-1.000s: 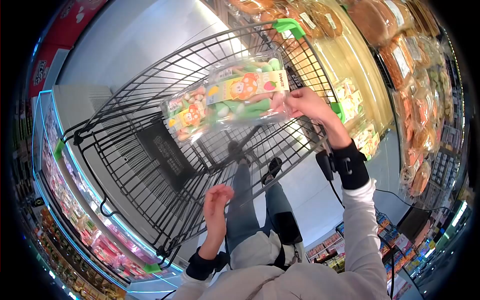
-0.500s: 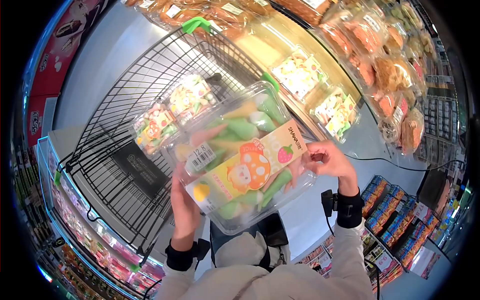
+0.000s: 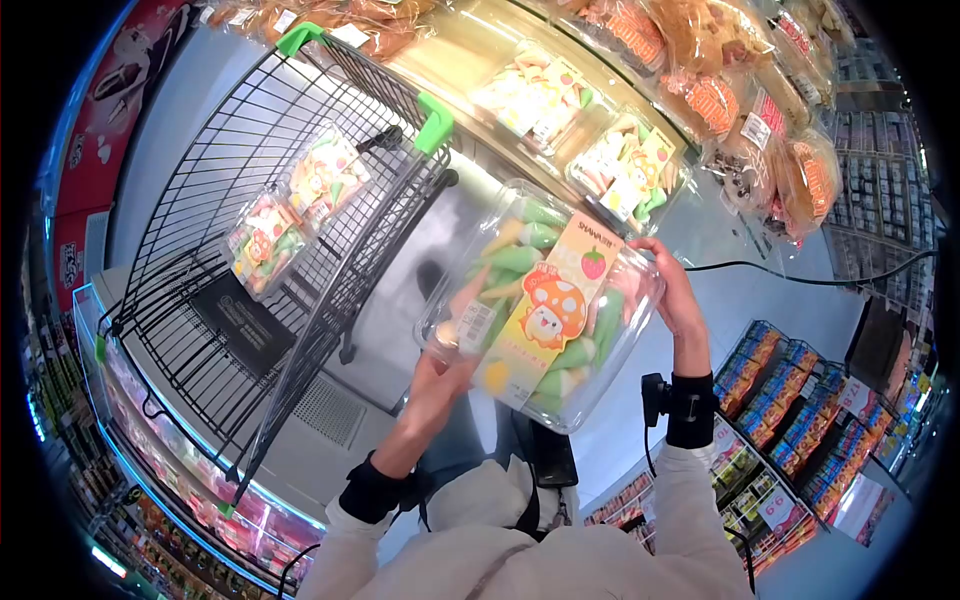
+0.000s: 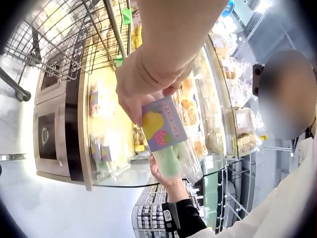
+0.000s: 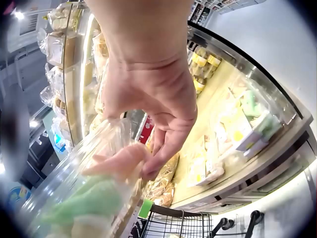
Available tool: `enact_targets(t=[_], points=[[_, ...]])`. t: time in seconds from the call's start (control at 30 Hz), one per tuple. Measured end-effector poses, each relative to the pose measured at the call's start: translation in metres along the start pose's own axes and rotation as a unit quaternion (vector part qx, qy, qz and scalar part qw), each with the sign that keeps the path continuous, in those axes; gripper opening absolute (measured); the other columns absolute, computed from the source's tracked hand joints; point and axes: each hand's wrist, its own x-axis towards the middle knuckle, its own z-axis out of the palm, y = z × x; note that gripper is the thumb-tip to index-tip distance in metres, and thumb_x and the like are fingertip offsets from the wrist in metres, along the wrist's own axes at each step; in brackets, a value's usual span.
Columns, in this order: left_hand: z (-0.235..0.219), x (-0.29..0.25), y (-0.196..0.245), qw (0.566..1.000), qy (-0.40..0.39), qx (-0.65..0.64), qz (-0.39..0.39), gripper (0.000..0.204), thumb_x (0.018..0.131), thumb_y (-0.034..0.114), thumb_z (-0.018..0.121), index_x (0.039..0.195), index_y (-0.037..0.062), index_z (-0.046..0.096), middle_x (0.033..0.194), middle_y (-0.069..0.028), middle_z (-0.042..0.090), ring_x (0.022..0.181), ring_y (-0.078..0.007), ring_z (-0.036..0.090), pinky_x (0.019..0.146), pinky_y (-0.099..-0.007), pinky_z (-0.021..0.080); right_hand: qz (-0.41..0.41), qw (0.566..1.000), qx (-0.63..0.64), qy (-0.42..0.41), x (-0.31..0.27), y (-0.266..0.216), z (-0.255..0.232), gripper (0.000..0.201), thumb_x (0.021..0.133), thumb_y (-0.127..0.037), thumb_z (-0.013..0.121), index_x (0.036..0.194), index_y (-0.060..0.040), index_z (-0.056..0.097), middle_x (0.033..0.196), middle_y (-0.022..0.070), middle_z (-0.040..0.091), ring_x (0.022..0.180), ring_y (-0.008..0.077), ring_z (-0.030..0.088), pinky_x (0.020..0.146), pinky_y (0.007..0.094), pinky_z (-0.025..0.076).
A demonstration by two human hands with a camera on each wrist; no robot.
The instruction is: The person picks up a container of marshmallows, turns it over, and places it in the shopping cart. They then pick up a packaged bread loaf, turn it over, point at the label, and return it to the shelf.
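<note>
Both hands hold a clear plastic box of pastel, marshmallow-like sweets (image 3: pixel 545 310) in front of the body, outside the cart. A paper band with a mushroom character and a strawberry wraps it. My left hand (image 3: pixel 435 385) grips the near left edge, and its fingers also show on the box's end in the left wrist view. At the opposite end my right hand (image 3: pixel 672 290) pinches the edge, thumb and fingers curled in the right wrist view (image 5: pixel 153 94). Green and pink pieces show through the plastic.
A wire shopping cart (image 3: pixel 210 185) with green corners stands left, holding two similar boxes (image 3: pixel 328 178). Two more such boxes (image 3: pixel 630 170) sit on the lit display shelf (image 3: pixel 455 70). Bagged breads (image 3: pixel 710 100) are stacked behind it. A snack rack (image 3: pixel 800 410) stands at right.
The box has come out from over the cart toward the body and right. My left hand, free at first, has come onto it. The cart now appears farther left.
</note>
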Motion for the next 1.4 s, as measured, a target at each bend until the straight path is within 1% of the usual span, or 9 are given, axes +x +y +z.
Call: enact_targets(t=[0.13,0.27,0.37,0.43,0.5,0.9,1.2,1.3,1.4], points=[[0.026,0.017,-0.018,0.995,0.002,-0.046,0.087,0.046,0.075,0.001,0.047,0.120,0.0029,0.034,0.111,-0.0071,0.048,0.098,-0.0145,0.051,0.077,-0.0268,0.045,0.018,0.983,0.160,0.083,-0.019,0.037,0.006,0.057,0.084,-0.040,0.042,0.129,-0.0116,0.024,0.122,0.0069,0.040,0.104,0.0156,0.047,0.076,0.0321,0.045],[0.032,0.039,-0.018,0.988,-0.042,-0.066,0.135,0.058,0.075,0.001,0.048,0.128,0.0044,0.023,0.121,-0.0067,0.039,0.108,-0.0144,0.041,0.088,-0.0289,0.034,-0.007,0.992,0.103,0.070,-0.031,0.059,0.040,0.062,0.085,-0.043,0.038,0.132,-0.0120,0.012,0.125,0.0120,0.036,0.107,0.0229,0.045,0.078,0.0388,0.046],[0.041,0.061,-0.004,0.976,-0.071,-0.054,0.199,0.064,0.077,0.002,0.048,0.132,0.0060,0.016,0.126,-0.0061,0.034,0.111,-0.0139,0.038,0.093,-0.0293,0.031,0.044,0.993,0.029,0.102,-0.035,0.060,0.058,0.064,0.084,-0.036,0.042,0.132,-0.0098,0.010,0.125,0.0140,0.034,0.108,0.0262,0.045,0.079,0.0386,0.046],[0.042,0.069,-0.002,0.974,-0.065,-0.038,0.214,0.063,0.077,0.003,0.046,0.132,0.0070,0.016,0.127,-0.0063,0.033,0.112,-0.0158,0.038,0.092,-0.0311,0.034,0.014,0.991,0.086,0.105,-0.036,0.070,0.063,0.062,0.080,-0.016,0.048,0.131,-0.0078,0.012,0.122,0.0161,0.036,0.104,0.0245,0.047,0.079,0.0355,0.046],[0.038,0.076,-0.007,0.982,-0.037,-0.024,0.183,0.061,0.075,0.002,0.044,0.130,0.0078,0.018,0.128,-0.0069,0.032,0.115,-0.0200,0.038,0.091,-0.0351,0.038,-0.023,0.989,0.091,0.113,-0.034,0.078,0.065,0.060,0.078,0.000,0.045,0.130,-0.0071,0.017,0.119,0.0164,0.038,0.100,0.0205,0.048,0.077,0.0314,0.046],[0.017,0.091,-0.004,0.992,-0.035,-0.082,0.092,0.055,0.076,0.004,0.047,0.127,0.0047,0.025,0.121,-0.0076,0.039,0.109,-0.0196,0.043,0.086,-0.0328,0.041,-0.062,0.981,0.112,0.148,-0.022,0.093,0.077,0.054,0.078,0.001,0.050,0.126,0.0003,0.025,0.122,0.0158,0.039,0.100,0.0199,0.049,0.079,0.0306,0.045],[-0.003,0.106,-0.014,0.995,0.014,-0.057,0.080,0.048,0.077,0.005,0.048,0.121,0.0043,0.031,0.114,-0.0072,0.045,0.100,-0.0155,0.049,0.078,-0.0274,0.043,0.014,0.968,0.136,0.210,-0.011,0.108,0.082,0.044,0.080,-0.005,0.047,0.121,0.0002,0.033,0.112,0.0168,0.047,0.096,0.0232,0.053,0.075,0.0351,0.050],[-0.016,0.108,-0.021,0.997,0.045,-0.002,0.064,0.043,0.077,0.005,0.049,0.117,0.0036,0.034,0.111,-0.0068,0.046,0.098,-0.0149,0.049,0.075,-0.0258,0.043,0.088,0.955,0.149,0.240,-0.006,0.109,0.083,0.036,0.080,-0.003,0.045,0.115,-0.0004,0.039,0.110,0.0152,0.051,0.091,0.0175,0.055,0.065,0.0261,0.050],[-0.027,0.109,-0.027,0.998,0.042,0.018,0.046,0.045,0.076,0.004,0.050,0.117,0.0024,0.031,0.110,-0.0073,0.046,0.100,-0.0160,0.049,0.076,-0.0245,0.042,0.089,0.959,0.117,0.241,-0.001,0.110,0.085,0.035,0.077,-0.001,0.045,0.112,-0.0002,0.039,0.105,0.0157,0.051,0.088,0.0214,0.055,0.065,0.0344,0.053]])
